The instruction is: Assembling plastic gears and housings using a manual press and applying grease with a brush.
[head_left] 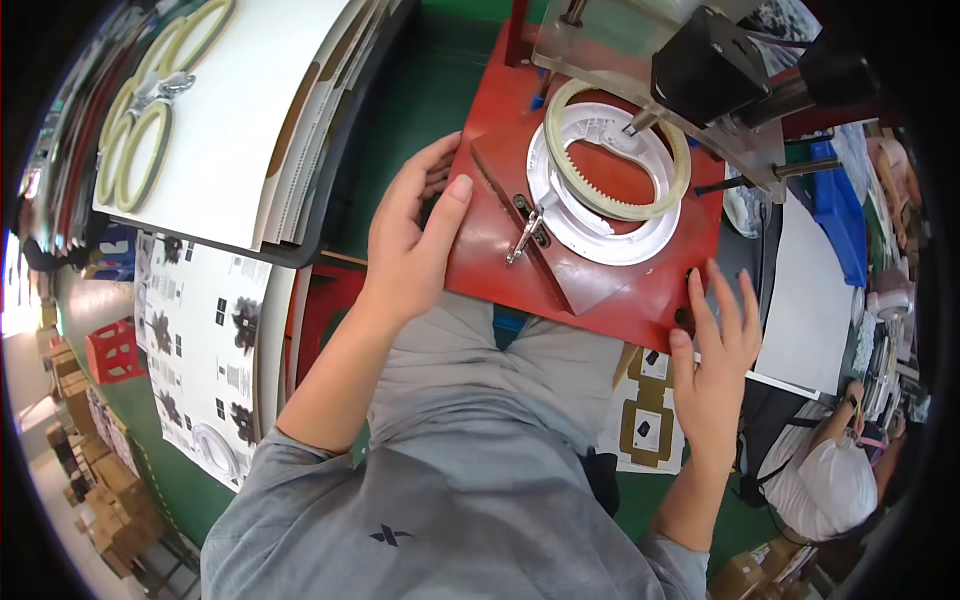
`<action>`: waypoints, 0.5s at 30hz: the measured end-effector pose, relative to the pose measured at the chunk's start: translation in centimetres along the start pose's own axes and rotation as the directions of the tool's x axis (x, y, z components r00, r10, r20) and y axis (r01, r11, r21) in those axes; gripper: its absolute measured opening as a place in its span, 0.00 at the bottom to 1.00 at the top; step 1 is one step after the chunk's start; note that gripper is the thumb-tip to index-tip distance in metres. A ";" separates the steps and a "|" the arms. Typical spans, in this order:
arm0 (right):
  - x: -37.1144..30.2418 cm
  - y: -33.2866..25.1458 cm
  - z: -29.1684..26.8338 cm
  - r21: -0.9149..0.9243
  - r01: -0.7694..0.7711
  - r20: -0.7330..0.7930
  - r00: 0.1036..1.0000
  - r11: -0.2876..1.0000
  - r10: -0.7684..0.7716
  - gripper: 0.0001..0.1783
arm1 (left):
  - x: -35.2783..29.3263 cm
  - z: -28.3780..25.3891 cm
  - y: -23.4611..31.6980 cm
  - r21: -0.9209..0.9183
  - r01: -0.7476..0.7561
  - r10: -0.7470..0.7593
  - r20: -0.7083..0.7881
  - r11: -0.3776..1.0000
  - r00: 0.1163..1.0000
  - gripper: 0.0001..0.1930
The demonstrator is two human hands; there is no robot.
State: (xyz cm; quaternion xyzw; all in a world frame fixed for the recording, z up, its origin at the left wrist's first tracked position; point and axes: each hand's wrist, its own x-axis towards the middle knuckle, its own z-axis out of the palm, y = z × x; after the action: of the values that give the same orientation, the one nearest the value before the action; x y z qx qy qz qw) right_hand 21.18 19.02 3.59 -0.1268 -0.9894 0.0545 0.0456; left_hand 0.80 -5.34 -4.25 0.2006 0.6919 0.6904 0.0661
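In front of me stands a red machine base [490,275] with a raised red plate on it. A white round plastic part [610,245] sits on the plate, and a cream ring [648,211] lies over it, tilted and off-centre. Beside the white part is a small metal clamp [525,235]. My left hand [405,225] is at the base's left edge, thumb extended over the red surface and fingers along the side, partly hidden. My right hand [718,340] is at the right front edge, fingers spread beside black buttons [687,318]. Neither hand visibly holds anything.
Above the white part hangs a clear plate [600,65] with a black block [712,65] and metal rods. At left, cream rings [145,155] lie on stacked white sheets [250,90]. A blue bin [838,215] stands right. Another person [830,480] is at lower right.
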 end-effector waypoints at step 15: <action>2.7 -1.5 -0.7 0.309 0.125 -0.360 0.933 0.943 -0.006 0.12 | -0.1 0.2 -0.1 0.025 -0.021 0.022 -0.014 0.999 1.000 0.22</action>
State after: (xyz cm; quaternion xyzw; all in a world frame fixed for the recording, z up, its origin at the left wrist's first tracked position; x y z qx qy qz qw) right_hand 18.31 18.33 4.62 -0.0917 -0.9457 0.1926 0.2453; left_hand 0.95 -5.23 -4.38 0.2039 0.6987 0.6839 0.0514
